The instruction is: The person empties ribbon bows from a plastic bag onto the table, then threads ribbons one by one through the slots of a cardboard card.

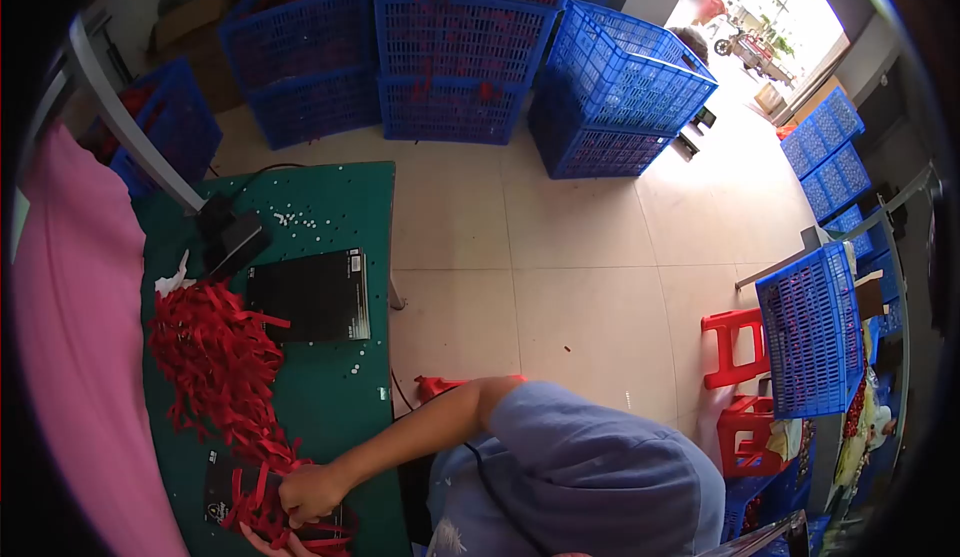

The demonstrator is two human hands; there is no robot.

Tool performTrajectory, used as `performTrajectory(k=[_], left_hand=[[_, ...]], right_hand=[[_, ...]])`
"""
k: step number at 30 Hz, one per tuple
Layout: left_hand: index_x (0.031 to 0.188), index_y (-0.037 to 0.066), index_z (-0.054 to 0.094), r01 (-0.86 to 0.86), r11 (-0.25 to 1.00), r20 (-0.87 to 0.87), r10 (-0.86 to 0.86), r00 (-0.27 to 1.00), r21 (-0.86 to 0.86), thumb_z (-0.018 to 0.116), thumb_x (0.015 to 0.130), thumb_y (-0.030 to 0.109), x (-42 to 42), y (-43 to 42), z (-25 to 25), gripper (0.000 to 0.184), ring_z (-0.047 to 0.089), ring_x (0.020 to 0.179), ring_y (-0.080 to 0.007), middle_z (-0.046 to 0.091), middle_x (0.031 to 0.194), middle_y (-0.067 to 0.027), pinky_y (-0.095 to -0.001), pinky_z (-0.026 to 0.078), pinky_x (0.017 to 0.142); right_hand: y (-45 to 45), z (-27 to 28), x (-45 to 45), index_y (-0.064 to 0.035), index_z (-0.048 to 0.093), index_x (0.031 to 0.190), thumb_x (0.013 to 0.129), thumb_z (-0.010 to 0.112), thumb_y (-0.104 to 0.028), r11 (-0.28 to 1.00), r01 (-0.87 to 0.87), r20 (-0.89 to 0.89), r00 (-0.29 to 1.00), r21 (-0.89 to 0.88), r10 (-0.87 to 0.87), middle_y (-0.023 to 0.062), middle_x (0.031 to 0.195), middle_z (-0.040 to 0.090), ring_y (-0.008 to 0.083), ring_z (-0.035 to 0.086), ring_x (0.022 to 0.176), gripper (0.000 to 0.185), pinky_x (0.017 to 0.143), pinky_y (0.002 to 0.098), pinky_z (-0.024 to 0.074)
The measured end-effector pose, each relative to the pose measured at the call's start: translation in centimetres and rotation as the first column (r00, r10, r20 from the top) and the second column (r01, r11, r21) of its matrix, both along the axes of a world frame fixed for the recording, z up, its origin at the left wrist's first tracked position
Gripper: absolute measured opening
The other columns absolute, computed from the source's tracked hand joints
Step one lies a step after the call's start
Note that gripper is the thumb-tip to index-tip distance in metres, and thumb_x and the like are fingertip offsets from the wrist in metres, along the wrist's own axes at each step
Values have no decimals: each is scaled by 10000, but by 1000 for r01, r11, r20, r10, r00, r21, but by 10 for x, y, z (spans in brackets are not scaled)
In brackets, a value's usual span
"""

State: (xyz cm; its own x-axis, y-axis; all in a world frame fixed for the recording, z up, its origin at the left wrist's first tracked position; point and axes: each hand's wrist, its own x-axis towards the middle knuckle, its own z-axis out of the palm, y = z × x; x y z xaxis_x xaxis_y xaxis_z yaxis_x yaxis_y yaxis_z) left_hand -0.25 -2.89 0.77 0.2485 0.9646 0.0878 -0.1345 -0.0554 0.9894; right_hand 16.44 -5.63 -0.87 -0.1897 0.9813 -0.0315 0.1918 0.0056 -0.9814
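A long heap of red ribbon strips (215, 357) lies on the green table (330, 187) and runs down to my hands. My right hand (312, 494) is closed, knuckles up, on the red strips at the heap's lower end; the exact strip between its fingers is hidden. Just below it, at the frame's bottom edge, my left hand (265, 542) is partly cut off, its visible fingers curled against the same red strips. Under the strips is a black printed card or packet (217, 487). Farther up the table lies a stack of black flat packets (310, 295).
A black device (232, 242) on a metal arm stands by the heap, with small white pieces (295, 220) nearby. Pink cloth (85, 357) hangs along the left. Blue crates (465, 42) are stacked on the floor behind. Red stools (735, 347) and another blue crate (812, 332) stand right.
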Motion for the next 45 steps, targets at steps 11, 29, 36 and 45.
performTrajectory(k=[11, 29, 36, 45], left_hand=[[1418, 123, 414, -9, 1000, 14, 9, 1000, 17, 635, 838, -12, 3, -5, 4, 635, 557, 1103, -346, 498, 1343, -184, -486, 523, 878], [1405, 117, 437, -45, 997, 75, 50, 996, -58, 652, 860, 56, 9, -2, 6, 589, 563, 1087, -355, 501, 1331, -189, -501, 521, 861], [1409, 108, 427, -130, 990, -119, 135, 984, 49, 674, 870, 98, 13, -2, 4, 592, 563, 1083, -353, 498, 1331, -184, -486, 521, 864], [1423, 94, 401, -82, 992, -35, 86, 996, 101, 662, 875, 110, 8, 8, -1, 607, 558, 1132, -359, 511, 1341, -203, -485, 512, 917]], right_hand=[[-29, 11, -7, -3, 598, 966, 758, 676, -239, 437, 233, 169, 689, 869, -704, 98, 755, 636, 292, 663, 688, 325, 605, 379, 515], [14, -30, -67, -62, 698, 784, 824, 603, -322, 617, 360, 202, 729, 700, -655, 187, 708, 654, 376, 651, 690, 280, 607, 510, 498], [19, -41, -66, -38, 691, 774, 757, 638, -344, 868, 345, 145, 898, 356, -416, 181, 718, 664, 364, 656, 682, 311, 597, 507, 505], [63, -87, -83, -13, 700, 809, 767, 669, -279, 900, 376, -187, 922, 222, -340, 174, 759, 685, 297, 655, 681, 271, 626, 451, 495]])
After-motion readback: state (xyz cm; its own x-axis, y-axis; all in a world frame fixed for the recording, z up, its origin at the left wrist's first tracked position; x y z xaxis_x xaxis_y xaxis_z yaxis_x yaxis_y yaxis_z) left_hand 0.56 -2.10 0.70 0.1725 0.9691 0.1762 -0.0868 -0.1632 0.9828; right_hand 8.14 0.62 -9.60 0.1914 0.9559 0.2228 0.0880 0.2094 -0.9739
